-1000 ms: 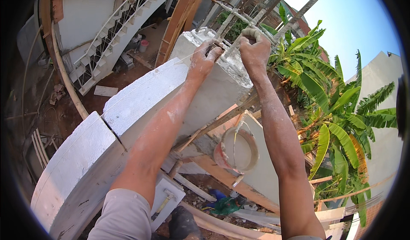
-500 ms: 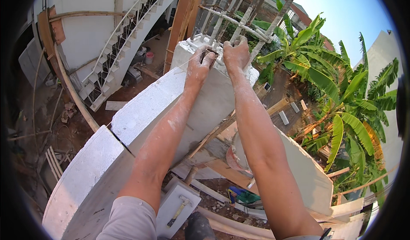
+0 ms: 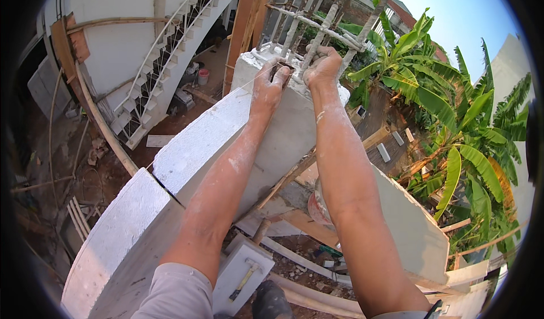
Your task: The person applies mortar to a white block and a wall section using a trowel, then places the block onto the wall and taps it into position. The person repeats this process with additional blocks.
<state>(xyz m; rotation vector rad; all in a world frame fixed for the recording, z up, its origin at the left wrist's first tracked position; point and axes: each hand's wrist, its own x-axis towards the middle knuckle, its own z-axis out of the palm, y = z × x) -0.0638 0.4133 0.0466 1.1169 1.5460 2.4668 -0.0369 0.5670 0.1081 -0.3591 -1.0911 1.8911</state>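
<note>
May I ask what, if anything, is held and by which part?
The left hand grips a small dark piece, seemingly by its sides; whether the right hand holds anything is unclear.

The curved wall [image 3: 198,143] presents a flat white top surface, divided crosswise by a narrow joint [image 3: 165,188]. A column [image 3: 289,117] adjoins its far end; upright bars [image 3: 290,34] project from the column's rough top. Below, a hammer [image 3: 245,278] lies on a pale block [image 3: 231,269], head toward the far edge.
</note>
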